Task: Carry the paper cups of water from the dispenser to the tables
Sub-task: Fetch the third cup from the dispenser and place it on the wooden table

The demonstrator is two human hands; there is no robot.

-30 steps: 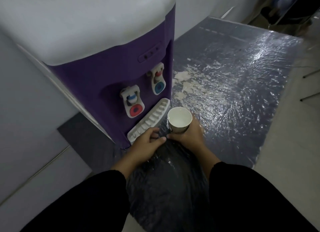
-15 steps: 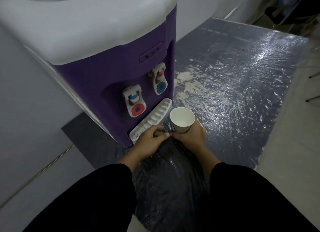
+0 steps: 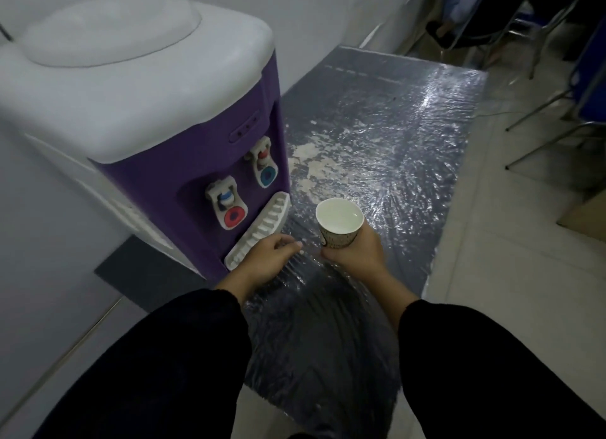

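White paper cup with dark patterned band (image 3: pixel 339 226) is held upright, water visible inside, level below the rim. Cup is clamped from below and behind by the right hand (image 3: pixel 357 253), fingers wrapped round the lower wall. Cup sits in the air just right of the dispenser's front, not under either tap.

Left hand (image 3: pixel 262 261) is empty, fingers loosely curled and slightly apart, held near the front edge of the white slotted drip tray (image 3: pixel 262 230); contact with the tray cannot be told. A gap is seen between left hand and cup. Both forearms are covered by black sleeves (image 3: pixel 183 356).

Purple-fronted water dispenser with white top (image 3: pixel 141 88) stands to the left against a pale wall. Two white taps are mounted on its front: red-button tap (image 3: pixel 229 206) lower left, blue-button tap (image 3: pixel 265 166) upper right.

Floor below is covered by a shiny crinkled clear plastic sheet over a dark mat (image 3: pixel 377 150), with pale patches near the dispenser. Metal chair legs (image 3: pixel 541 120) are seen far right on pale tiles.
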